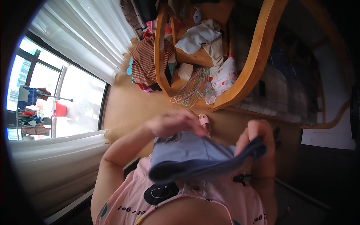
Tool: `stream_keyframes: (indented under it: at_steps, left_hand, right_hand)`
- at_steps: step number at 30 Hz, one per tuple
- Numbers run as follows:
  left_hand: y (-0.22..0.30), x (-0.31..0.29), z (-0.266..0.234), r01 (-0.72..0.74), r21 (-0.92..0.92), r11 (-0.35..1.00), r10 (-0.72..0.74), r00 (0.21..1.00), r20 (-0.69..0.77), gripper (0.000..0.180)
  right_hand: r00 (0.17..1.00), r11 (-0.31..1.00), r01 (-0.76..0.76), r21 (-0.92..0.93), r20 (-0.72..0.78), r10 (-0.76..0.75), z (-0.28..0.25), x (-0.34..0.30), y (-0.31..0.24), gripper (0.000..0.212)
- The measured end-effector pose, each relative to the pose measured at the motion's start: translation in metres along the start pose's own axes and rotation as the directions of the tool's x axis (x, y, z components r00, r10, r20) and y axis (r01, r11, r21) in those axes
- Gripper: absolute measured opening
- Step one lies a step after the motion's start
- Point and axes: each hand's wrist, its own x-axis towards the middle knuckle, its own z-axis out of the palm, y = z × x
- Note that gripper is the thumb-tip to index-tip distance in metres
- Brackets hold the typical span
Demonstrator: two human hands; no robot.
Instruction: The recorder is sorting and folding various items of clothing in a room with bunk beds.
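A blue garment point(187, 168) hangs in front of my body, its dark blue band curving across from the lower left up to the right. My right hand point(257, 135) is closed on the bunched end of that band. Pale blue cloth point(191, 146) with a frayed-looking patch spreads just beyond the band; whether it belongs to the same garment I cannot tell. Over the far edge of the pale cloth is my left hand point(178, 123), smeared by motion, its fingers reaching rightward. Whether it grips any cloth does not show.
Ahead, a wooden shelf unit point(162, 48) holds a tangle of hangers point(191, 88), a white cloth point(198, 37) and a patterned white bundle point(225, 75). Beside it is a heap with a striped brown cloth point(146, 58). White curtains point(82, 33) flank a bright window on the left.
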Motion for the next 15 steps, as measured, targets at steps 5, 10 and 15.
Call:
stream_keyframes:
  at_steps: [5, 10, 15]
  left_hand:
    - [-0.036, 0.043, 0.029, 0.17, 0.115, 0.979, -0.095, 0.872, -0.481, 0.035]
    - [-0.04, 0.005, -0.004, 0.375, 0.415, 0.829, -0.206, 0.895, -0.396, 0.037]
    - [-0.023, -0.004, -0.048, 0.312, 0.766, 0.562, -0.427, 0.903, -0.054, 0.044]
  right_hand:
    - [0.765, 0.988, -0.033, -0.15, -0.64, -0.072, -0.044, 0.026, 0.036, 0.036]
    - [0.931, 0.417, -0.021, -0.909, -0.17, -0.324, -0.025, 0.042, 0.058, 0.06]
    - [0.977, 0.553, 0.093, -0.828, 0.184, 0.111, -0.022, 0.046, 0.103, 0.061]
